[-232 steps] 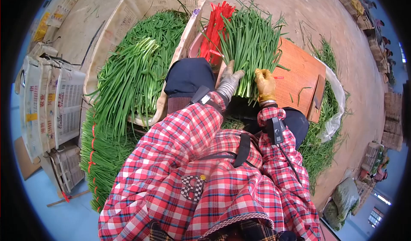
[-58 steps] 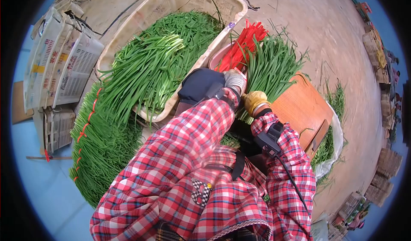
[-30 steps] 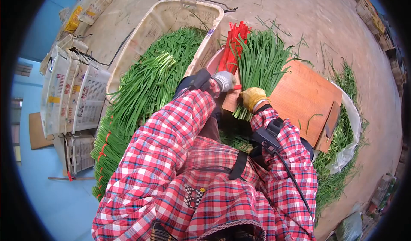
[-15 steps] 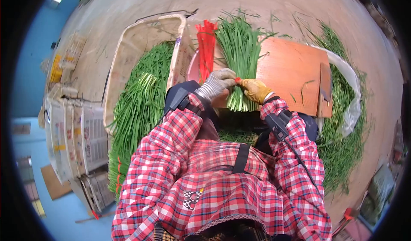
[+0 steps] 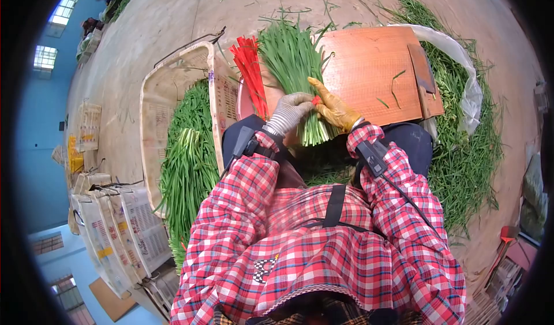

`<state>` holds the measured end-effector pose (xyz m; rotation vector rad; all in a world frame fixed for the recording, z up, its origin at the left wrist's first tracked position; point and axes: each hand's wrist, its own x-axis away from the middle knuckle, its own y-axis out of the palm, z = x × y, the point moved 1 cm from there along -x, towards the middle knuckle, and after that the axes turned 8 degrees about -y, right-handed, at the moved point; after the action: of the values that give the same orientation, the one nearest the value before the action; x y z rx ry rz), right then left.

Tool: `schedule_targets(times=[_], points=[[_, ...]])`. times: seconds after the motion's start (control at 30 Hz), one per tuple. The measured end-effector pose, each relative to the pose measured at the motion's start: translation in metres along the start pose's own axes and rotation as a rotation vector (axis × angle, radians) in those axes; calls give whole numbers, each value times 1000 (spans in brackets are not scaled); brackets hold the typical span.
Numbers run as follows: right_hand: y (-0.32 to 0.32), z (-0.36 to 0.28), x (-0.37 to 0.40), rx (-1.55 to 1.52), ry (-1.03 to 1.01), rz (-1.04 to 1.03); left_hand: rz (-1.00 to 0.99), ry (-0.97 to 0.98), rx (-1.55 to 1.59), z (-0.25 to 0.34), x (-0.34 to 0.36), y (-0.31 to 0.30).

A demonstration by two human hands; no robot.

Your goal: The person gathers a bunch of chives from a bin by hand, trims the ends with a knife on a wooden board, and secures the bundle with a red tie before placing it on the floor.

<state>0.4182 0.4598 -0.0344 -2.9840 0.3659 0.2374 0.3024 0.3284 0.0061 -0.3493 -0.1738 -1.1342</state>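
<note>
A bunch of long green leaves [image 5: 288, 56] lies across the left part of an orange-brown board [image 5: 369, 65], its pale stem ends toward my body. My left hand [image 5: 292, 112], in a striped grey glove, is closed around the bunch's left side near the stems. A bit of red band [image 5: 315, 100] shows between the hands. My right hand [image 5: 337, 108], in a yellow glove, rests against the bunch's right side with fingers extended and thumb apart. Red strips [image 5: 249, 71] lie left of the bunch.
A crate [image 5: 216, 94] at left holds more green leaves [image 5: 187, 152]. Stacked crates [image 5: 135, 227] stand farther left. A dark blade [image 5: 421, 68] lies on the board's right end. Beyond it are a plastic sheet [image 5: 470, 77] and loose greens [image 5: 461, 175].
The view has shifted, so the board and bunch appear farther left. My right hand's fingers have opened from a pinch at the red band.
</note>
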Motion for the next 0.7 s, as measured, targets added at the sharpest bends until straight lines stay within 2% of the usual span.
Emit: schedule_targets(times=[0.03,0.07,0.17,0.2,0.3,0.33,0.43,0.53,0.63,0.7], points=[[0,-25,9,-83,147,13,8,-116,28,3,-2,0],[6,-22,18,-326,66,140,19,-135,2,2,-7,0],[4,-17,33,-333,100,240,21,-198,-96,-2,-12,-3],[3,-22,39,-222,105,211,29,-164,-167,-5,-13,-5],[1,-39,42,392,-202,189,4,-144,-246,1,-14,-1],[0,-43,42,366,-224,242,4,-151,-277,4,-14,0],[1,-47,36,281,-287,398,9,-180,-298,12,-18,6],[1,-23,34,141,-164,349,28,-193,-233,10,-20,14],[11,1,31,-431,-13,375,19,-222,-224,-1,-25,12],[13,0,28,-568,50,427,-62,-300,-161,7,-24,8]])
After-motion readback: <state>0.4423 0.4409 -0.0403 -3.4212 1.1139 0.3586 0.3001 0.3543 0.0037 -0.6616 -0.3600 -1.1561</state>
